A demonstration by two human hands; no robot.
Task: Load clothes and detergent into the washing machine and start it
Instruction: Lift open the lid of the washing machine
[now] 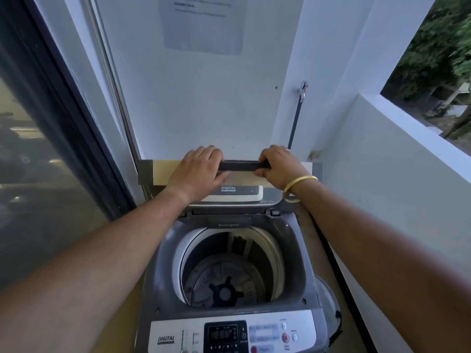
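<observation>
Here, both hands are up on the raised lid (pixel 163 171) of the washing machine (pixel 298 253). The left hand (pixel 197 171) lies over the top edge of the lid, left of the middle. Its fingers (pixel 209 151) curl over the far side and its thumb presses on the front, so it is gripping the lid. The right hand (pixel 279 166) is closed around the right end of the dark lid handle (pixel 239 166), with the fingers wrapped over it. A gold bangle (pixel 297 184) sits on the right wrist.

The lid stands up at the back of the machine, close to the white wall (pixel 204 98). The word "DIGITAL" shows on the part just below the hands.

Below the lid, the top of the machine is open. A dark flap marked "Detergent" (pixel 228 223) sits at the back edge of the opening. The drum (pixel 229 266) is round, and I can see right down to the dark star-shaped part (pixel 225 291) at the bottom. I see no clothes in the drum.

At the front edge of the machine is the control panel (pixel 229 335), with a small lit screen (pixel 222 334) and buttons to its right.

A paper sign (pixel 204 24) is stuck high on the wall; its words are too blurry to read. A glass door (pixel 38 161) is on the left. A low white wall (pixel 395 161) is on the right, with green trees (pixel 438 52) beyond it.
</observation>
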